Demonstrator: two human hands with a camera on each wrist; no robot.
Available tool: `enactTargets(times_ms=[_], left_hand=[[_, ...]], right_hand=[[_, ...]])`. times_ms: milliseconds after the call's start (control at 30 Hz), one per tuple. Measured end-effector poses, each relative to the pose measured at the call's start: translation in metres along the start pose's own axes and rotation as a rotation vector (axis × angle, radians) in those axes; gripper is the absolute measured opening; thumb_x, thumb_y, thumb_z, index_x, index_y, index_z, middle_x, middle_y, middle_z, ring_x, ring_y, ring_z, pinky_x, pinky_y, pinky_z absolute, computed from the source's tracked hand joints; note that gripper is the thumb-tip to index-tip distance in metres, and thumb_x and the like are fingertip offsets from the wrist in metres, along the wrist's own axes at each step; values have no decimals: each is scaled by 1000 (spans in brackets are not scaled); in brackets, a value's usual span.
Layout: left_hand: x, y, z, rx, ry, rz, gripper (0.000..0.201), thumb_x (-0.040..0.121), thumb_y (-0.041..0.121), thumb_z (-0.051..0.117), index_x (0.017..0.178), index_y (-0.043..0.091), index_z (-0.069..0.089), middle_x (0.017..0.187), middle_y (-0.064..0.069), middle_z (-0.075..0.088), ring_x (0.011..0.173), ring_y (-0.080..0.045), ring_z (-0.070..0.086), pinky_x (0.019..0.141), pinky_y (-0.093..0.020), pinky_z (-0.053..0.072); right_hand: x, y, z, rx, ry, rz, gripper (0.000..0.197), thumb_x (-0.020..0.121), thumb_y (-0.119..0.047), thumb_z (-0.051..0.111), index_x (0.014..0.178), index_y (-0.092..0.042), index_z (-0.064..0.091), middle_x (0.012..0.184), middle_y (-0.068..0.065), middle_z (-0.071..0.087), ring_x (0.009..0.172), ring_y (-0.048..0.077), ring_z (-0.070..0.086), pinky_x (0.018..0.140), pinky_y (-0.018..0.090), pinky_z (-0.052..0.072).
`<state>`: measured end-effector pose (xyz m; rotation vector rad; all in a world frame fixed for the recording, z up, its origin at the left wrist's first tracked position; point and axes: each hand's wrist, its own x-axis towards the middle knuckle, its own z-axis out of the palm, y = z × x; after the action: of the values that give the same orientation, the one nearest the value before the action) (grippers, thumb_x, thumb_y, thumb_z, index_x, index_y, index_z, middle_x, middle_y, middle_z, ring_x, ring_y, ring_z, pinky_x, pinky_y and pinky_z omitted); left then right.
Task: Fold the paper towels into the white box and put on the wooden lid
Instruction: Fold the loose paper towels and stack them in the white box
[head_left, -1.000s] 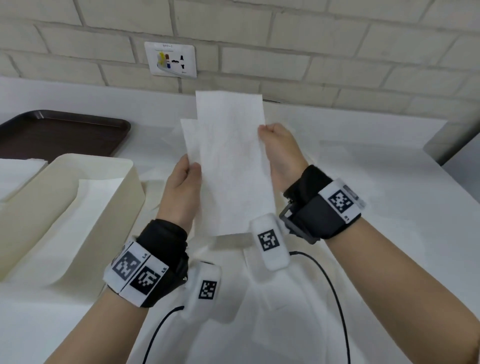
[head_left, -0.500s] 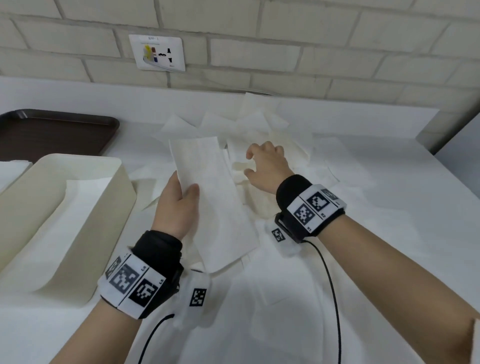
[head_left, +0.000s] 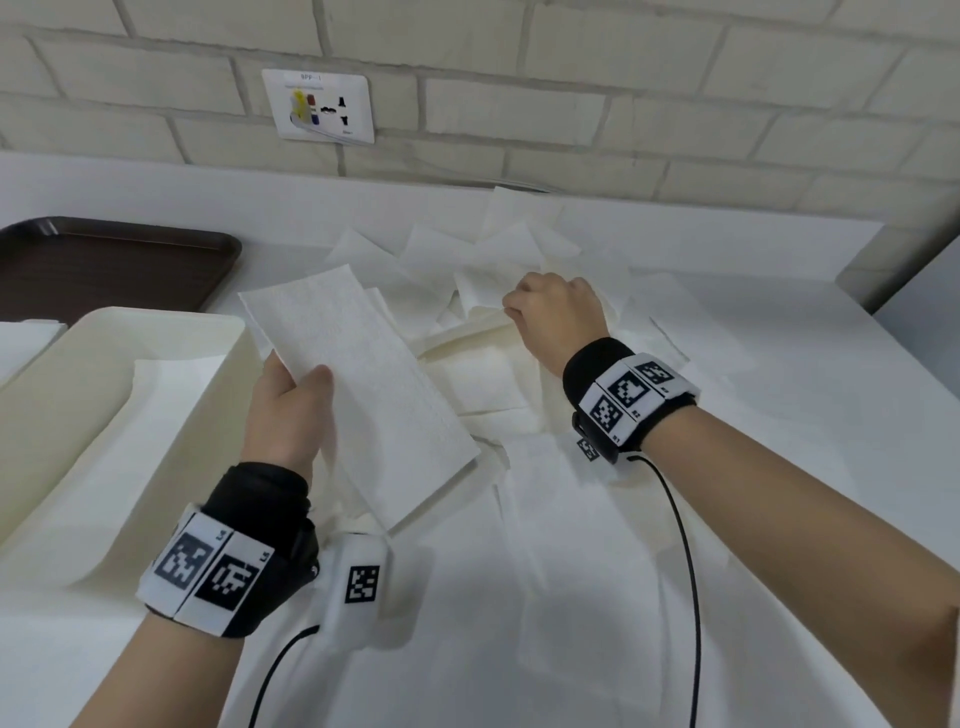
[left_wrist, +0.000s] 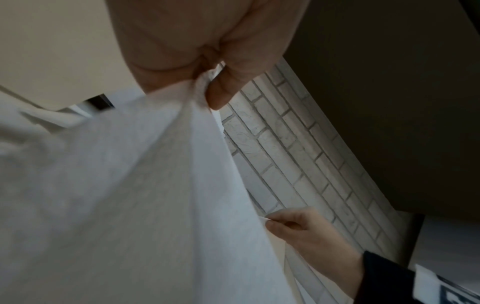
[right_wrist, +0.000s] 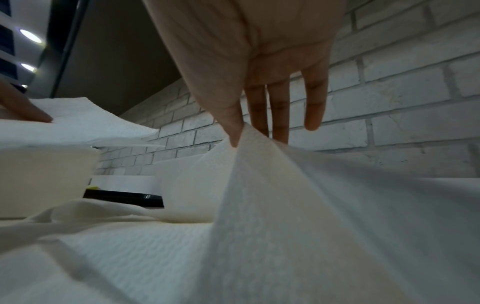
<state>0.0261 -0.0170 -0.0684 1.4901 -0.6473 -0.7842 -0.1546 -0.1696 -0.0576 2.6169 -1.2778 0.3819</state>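
My left hand (head_left: 304, 382) pinches a folded paper towel (head_left: 363, 374) by its near left edge, thumb on top, and holds it slanted just right of the white box (head_left: 156, 318). The left wrist view shows that pinch (left_wrist: 211, 86) on the towel (left_wrist: 130, 185). A flat towel (head_left: 98, 467) lies inside the box. My right hand (head_left: 514, 306) reaches into the pile of loose towels (head_left: 483, 364) further back. Its thumb and fingers (right_wrist: 235, 135) pinch a sheet (right_wrist: 285, 195) and lift it into a peak. No wooden lid is in view.
A dark brown tray (head_left: 104, 265) sits at the back left behind the box. More loose towels (head_left: 519, 234) spread toward the brick wall, which carries a wall socket (head_left: 319, 106). White sheets cover the table (head_left: 779, 364), and wrist-camera cables (head_left: 685, 571) trail over them.
My right hand let go of the folded towel, moved back and right to the pile and pinched a loose sheet. My left hand lowered the folded towel and tilted it beside the box.
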Motion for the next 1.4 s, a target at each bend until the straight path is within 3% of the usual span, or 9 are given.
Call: enactTargets(times_ms=[100,233,333,533,733,867,1067,1200,1400], left_hand=[[4,-3,-2,-2,10,-5,27,90,0,39,106,18,52,87,5,59,86,-20,55,72,-30,43],[8,-5,-6,30,2,14,28,89,-1,41,111,13,51,95,-2,61,90,-24,57,70,-30,44],[11,-5,-6,29,9,18,31,88,-1,43,117,10,50,107,-9,60,102,-31,58,78,-36,46],[3,7,11,-41,-61,-4,33,91,1,43,122,9,51,111,-7,63,101,-27,60,79,-33,48],[-6,14,30,-201,-141,-88,29,95,6,36,100,23,58,101,0,63,97,-24,57,89,-41,42],[-6,9,34,-221,-139,-116,32,96,38,42,118,18,55,115,-2,64,106,-22,61,96,-40,46],[-6,-2,20,63,-136,7,48,79,9,57,126,13,45,120,-7,59,108,-27,58,95,-51,47],[-3,-7,5,94,-108,9,45,84,3,52,126,16,45,121,-7,58,110,-27,56,98,-52,44],[0,-9,-5,69,-88,1,48,80,9,53,127,15,46,120,-6,60,109,-27,58,97,-53,45]], right_hand=[[1,-4,-6,37,133,-22,11,76,6,62,75,-3,69,71,12,64,65,31,61,62,32,37],[5,-6,-39,455,225,185,21,98,-14,40,102,-4,58,86,9,60,81,26,54,73,33,42],[8,-10,-69,937,257,417,14,95,-13,44,93,-9,57,88,6,61,88,25,58,76,32,46],[-4,-29,-86,1393,24,557,21,95,-12,48,74,-17,47,76,-1,53,67,12,50,59,17,44],[-14,-52,-49,1678,-264,689,26,96,-4,40,72,-9,50,74,5,51,67,18,50,66,28,43],[-16,-63,-32,1507,-305,641,29,94,-7,42,67,-15,36,74,3,41,66,18,41,64,27,34],[-8,-49,-29,717,-184,233,4,92,-8,45,93,-11,47,99,4,49,95,18,44,74,23,34],[6,-22,-10,140,-291,112,37,84,-4,50,120,-11,46,128,11,40,120,28,33,93,33,34],[22,-11,3,-117,-334,56,38,89,-10,49,127,-15,44,130,9,43,122,27,37,95,37,32]])
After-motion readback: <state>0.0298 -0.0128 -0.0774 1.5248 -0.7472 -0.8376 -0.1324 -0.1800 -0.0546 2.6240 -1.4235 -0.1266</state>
